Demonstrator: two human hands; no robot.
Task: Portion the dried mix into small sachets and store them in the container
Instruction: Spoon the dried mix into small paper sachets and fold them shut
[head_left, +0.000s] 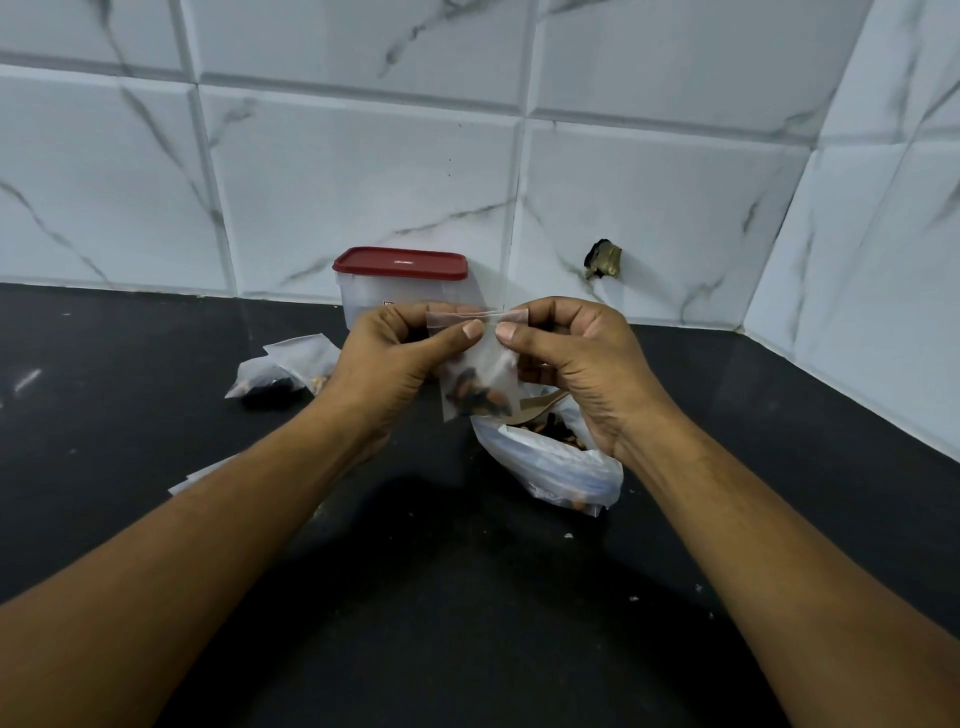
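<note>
Nearest, matte black counter (467, 597) flecked with crumbs. Beyond, crumpled clear plastic bag (550, 467) of dried mix. Above it, small translucent sachet (480, 374), dark and brown pieces at the bottom, zip strip pinched by left grip (395, 358) and right grip (576, 358). Leftward, filled sachets (280, 369) lying flat. Farthest, frosted rectangular container (358, 301) under a red lid (400, 262); lettering unreadable.
</note>
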